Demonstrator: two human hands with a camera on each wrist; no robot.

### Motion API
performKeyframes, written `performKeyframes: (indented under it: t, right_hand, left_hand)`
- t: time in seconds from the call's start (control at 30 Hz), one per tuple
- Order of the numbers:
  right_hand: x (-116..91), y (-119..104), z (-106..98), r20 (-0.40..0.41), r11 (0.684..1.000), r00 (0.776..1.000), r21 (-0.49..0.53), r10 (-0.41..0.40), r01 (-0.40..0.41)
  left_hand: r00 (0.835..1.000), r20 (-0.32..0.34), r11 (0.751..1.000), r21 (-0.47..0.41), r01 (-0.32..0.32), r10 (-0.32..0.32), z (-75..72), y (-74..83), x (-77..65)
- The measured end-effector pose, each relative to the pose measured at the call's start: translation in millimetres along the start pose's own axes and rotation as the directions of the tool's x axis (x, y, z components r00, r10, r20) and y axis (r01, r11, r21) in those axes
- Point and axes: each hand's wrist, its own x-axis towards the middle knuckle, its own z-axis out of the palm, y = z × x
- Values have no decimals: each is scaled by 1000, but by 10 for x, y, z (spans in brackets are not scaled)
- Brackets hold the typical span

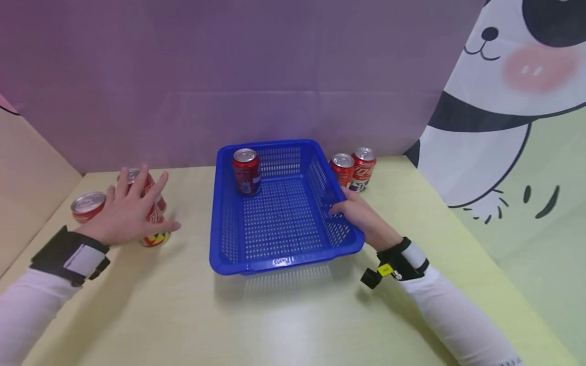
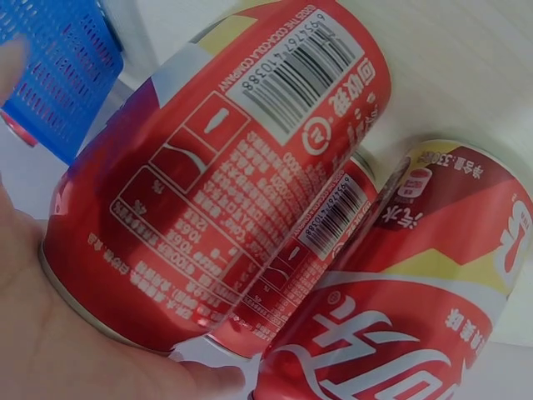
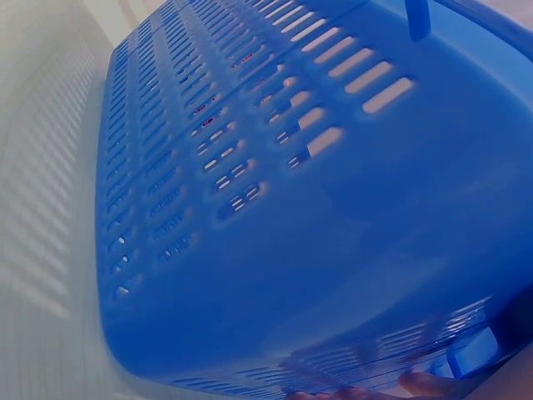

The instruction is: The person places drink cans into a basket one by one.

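Note:
A blue perforated plastic basket (image 1: 281, 262) stands mid-table, its near rim throwing a shadow on the tabletop. My right hand (image 1: 363, 216) grips its right rim, thumb inside; the right wrist view shows the basket wall (image 3: 358, 208) up close. One red soda can (image 1: 247, 173) stands inside at the back left corner. At the left my left hand (image 1: 130, 211) hovers with spread fingers over red cola cans, including a left one (image 1: 88, 203) and a nearer one (image 1: 155, 236) partly hidden. In the left wrist view, a can (image 2: 225, 175) with a barcode is right at the palm.
Two more red cans, one (image 1: 342, 173) close to the basket's right wall and another (image 1: 363, 170) beside it, stand at the back right. A purple backdrop (image 1: 192, 127) rises behind the pale table (image 1: 183, 315). A panda-printed wall (image 1: 513, 213) borders the right side.

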Motion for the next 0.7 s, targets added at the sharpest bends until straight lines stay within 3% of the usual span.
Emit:
performKeyframes:
  t: [0.23, 0.43, 0.53, 0.7]
  right_hand:
    - [3, -7, 9, 6, 1000, 1000, 15, 1, -1]
    - [3, -5, -4, 5, 1000, 1000, -7, 2, -2]
    - [4, -6, -6, 2, 1000, 1000, -6, 8, -8]
    - [-2, -6, 4, 7, 1000, 1000, 4, 10, -10]
  left_hand:
    - [996, -59, 998, 19, -68, 69, 23, -35, -16]
    - [990, -118, 997, 21, -72, 74, 35, -31, -40]
    - [991, -101, 997, 16, -81, 82, 35, -34, -39]
    - [997, -9, 997, -29, -72, 71, 18, -54, -26]
